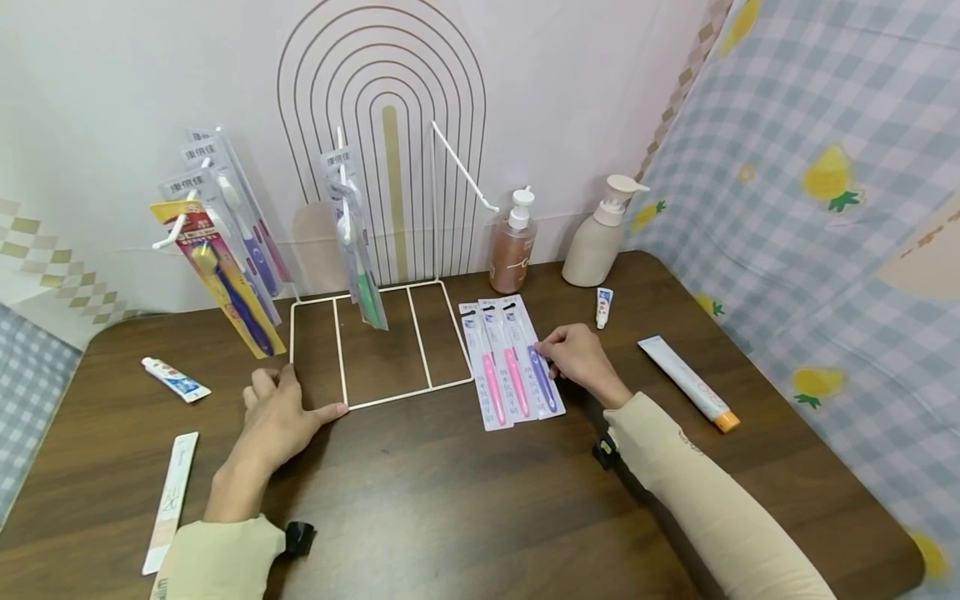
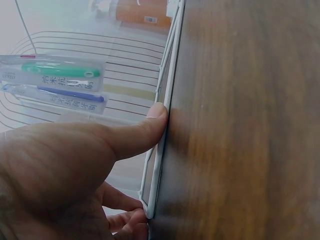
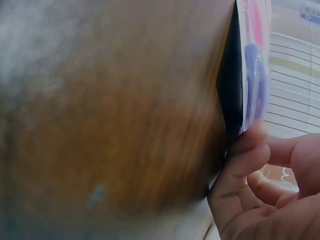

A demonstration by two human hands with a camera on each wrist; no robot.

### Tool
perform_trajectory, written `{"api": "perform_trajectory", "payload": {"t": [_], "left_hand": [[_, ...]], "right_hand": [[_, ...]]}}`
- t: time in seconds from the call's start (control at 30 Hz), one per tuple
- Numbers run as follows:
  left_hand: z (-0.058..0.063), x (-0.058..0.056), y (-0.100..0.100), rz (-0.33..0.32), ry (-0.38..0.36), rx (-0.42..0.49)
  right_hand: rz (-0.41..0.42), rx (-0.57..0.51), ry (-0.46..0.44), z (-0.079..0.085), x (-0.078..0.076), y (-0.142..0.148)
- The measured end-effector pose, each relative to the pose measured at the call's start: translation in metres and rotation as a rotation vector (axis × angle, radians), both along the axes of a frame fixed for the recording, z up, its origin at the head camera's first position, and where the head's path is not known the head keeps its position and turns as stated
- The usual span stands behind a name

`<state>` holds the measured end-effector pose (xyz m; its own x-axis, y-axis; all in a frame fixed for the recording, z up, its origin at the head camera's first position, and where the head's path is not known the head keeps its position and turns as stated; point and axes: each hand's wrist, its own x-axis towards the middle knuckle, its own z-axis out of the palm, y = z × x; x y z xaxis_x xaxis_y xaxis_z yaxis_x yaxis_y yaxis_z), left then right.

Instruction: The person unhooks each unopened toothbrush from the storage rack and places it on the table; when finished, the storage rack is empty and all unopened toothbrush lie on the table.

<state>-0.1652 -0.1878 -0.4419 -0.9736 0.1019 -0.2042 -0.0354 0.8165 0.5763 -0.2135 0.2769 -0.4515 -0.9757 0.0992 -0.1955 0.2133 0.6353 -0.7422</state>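
My left hand rests at the front left corner of a white wire display rack. In the left wrist view its thumb lies extended on the front bar, the other fingers by the corner. The right hand pinches the right edge of a packaged purple toothbrush, which is slightly raised in the right wrist view. Left of it, two packaged pink toothbrushes lie side by side. Packaged toothbrushes, including one in a yellow-and-red pack and a green one, hang from the rack's left and middle hooks.
Behind the pink toothbrushes stand a brown pump bottle and a beige pump bottle. Small toothpaste tubes lie at left and right. A larger tube lies far right, a long flat packet front left. The rack's right hook is bare.
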Motion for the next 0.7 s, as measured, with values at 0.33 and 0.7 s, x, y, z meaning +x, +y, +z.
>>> {"api": "perform_trajectory", "payload": {"t": [0.33,0.7], "left_hand": [[0.007,0.003,0.003,0.002,-0.024,-0.012],[0.018,0.006,0.007,-0.001,-0.055,-0.032]], "right_hand": [[-0.025,0.021,-0.016,0.01,0.005,-0.009],[-0.039,0.009,-0.035,-0.006,-0.007,0.001]]}}
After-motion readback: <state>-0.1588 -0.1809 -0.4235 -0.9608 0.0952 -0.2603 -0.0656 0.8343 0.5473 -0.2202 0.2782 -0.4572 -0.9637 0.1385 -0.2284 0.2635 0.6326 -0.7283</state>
